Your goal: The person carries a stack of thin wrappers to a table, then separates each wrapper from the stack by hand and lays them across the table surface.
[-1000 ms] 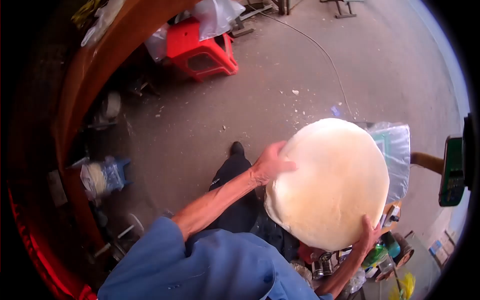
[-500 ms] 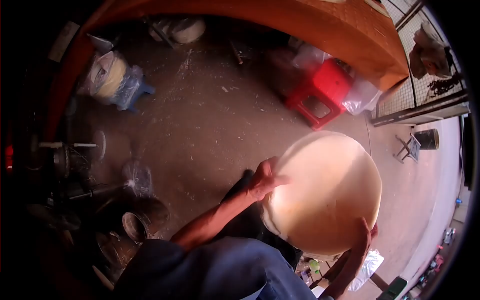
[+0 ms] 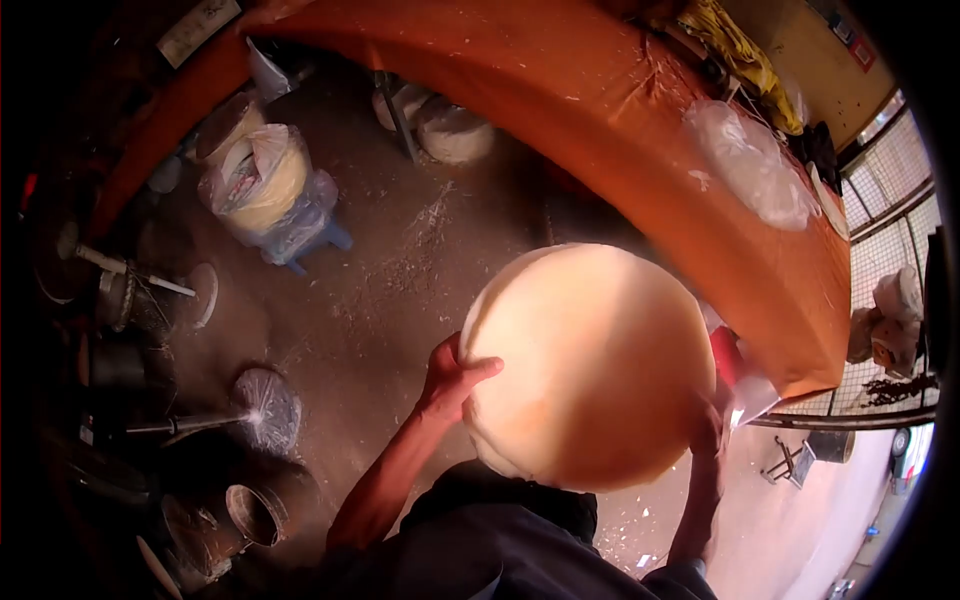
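Observation:
A large round cream-coloured slab [image 3: 590,360] is held up in front of my body, its broad face toward the camera and partly in shadow. My left hand [image 3: 458,378] grips its left edge, with the thumb over the face and the other fingers out of sight behind. At the right edge, my right hand [image 3: 708,415] holds the slab too, dark in the shade, its fingers partly hidden. What lies beneath the slab cannot be seen.
An orange-covered table [image 3: 600,110] curves across the top and right, bearing a clear plastic bag [image 3: 750,165]. A plastic-wrapped bundle [image 3: 265,185] sits on a blue stool [image 3: 325,235]. Metal cans [image 3: 255,512] stand lower left. A folding stool [image 3: 790,462] is at right.
The view has swung round toward the orange-covered table, and the red stool is now mostly hidden. The slab has come along in both hands and sits further left in view.

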{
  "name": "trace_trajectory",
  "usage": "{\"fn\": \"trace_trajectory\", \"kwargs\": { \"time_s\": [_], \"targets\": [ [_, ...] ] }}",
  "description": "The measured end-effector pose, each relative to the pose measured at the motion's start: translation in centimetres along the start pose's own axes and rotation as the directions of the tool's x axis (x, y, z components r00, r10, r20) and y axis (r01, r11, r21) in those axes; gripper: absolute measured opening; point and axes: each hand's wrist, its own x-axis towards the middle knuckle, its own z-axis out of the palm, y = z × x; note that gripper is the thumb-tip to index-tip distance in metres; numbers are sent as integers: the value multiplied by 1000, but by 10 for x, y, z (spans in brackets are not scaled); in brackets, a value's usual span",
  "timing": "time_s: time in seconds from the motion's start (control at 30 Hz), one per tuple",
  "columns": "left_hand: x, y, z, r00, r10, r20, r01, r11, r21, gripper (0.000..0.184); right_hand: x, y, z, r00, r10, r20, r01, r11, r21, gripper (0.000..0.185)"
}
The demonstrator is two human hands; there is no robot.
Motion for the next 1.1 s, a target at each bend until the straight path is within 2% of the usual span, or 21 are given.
{"fn": "trace_trajectory", "kwargs": {
  "time_s": [0.03, 0.13, 0.17, 0.23, 0.3, 0.37, 0.47, 0.6, 0.63, 0.67, 0.73, 0.77, 0.83, 1.0, 1.07, 1.1],
  "targets": [
    [19, 15, -10, 999, 13, -38, -13, 1000, -8, 48, 25, -18, 20, 998, -4, 56, 8, 998, -66, 38],
    [70, 67, -35, 994, 55, -96, -57, 998, -23, 50, 100, -57, 81, 990, -48, 131, 58, 995, -75, 38],
    [83, 82, -44, 991, 60, -119, -70, 994, -79, 51, 117, -78, 108, 992, -1, 125, -4, 999, 41, 38],
    [119, 114, -66, 985, 85, -152, -106, 986, -130, 55, 152, -124, 153, 983, -84, 163, 84, 996, 6, 37],
    [152, 148, -81, 977, 103, -189, -132, 980, -148, 55, 205, -135, 188, 982, -62, 179, 66, 998, -16, 36],
    [194, 173, -109, 965, 104, -242, -143, 978, -150, 56, 252, -152, 227, 955, -99, 281, 120, 991, -59, 34],
    [255, 225, -139, 979, 104, -177, -141, 968, -206, 57, 292, -199, 289, 959, -79, 271, 90, 995, -29, 34],
    [345, 291, -172, 972, 156, -175, -177, 978, -112, 51, 358, -226, 355, 977, -137, 165, 136, 991, 17, 32],
    [366, 310, -178, 977, 131, -170, -147, 986, -81, 50, 372, -238, 369, 974, -157, 161, 157, 988, 8, 32],
    [381, 325, -185, 980, 99, -170, -114, 991, -76, 50, 381, -253, 376, 971, -99, 218, 84, 993, 79, 33],
    [431, 363, -194, 992, 96, -87, -105, 988, -110, 50, 401, -288, 408, 997, -43, 70, 43, 999, 0, 33],
    [454, 378, -198, 994, 67, -90, -76, 992, -96, 49, 422, -293, 418, 997, -44, 55, 44, 999, 6, 33],
    [499, 404, -205, 995, 69, -74, -74, 995, -64, 48, 466, -293, 430, 983, -71, 169, 55, 994, 97, 31],
    [630, 460, -227, 998, 67, -22, -66, 997, 33, 46, 566, -309, 486, 989, -32, 146, 2, 978, 206, 28],
    [685, 489, -230, 998, 65, 3, -65, 997, 33, 44, 612, -310, 511, 998, -59, 32, 53, 982, 179, 27],
    [708, 503, -232, 1000, 30, -8, -29, 997, 78, 43, 630, -310, 515, 990, -104, 98, 80, 972, 221, 27]
  ]
}}
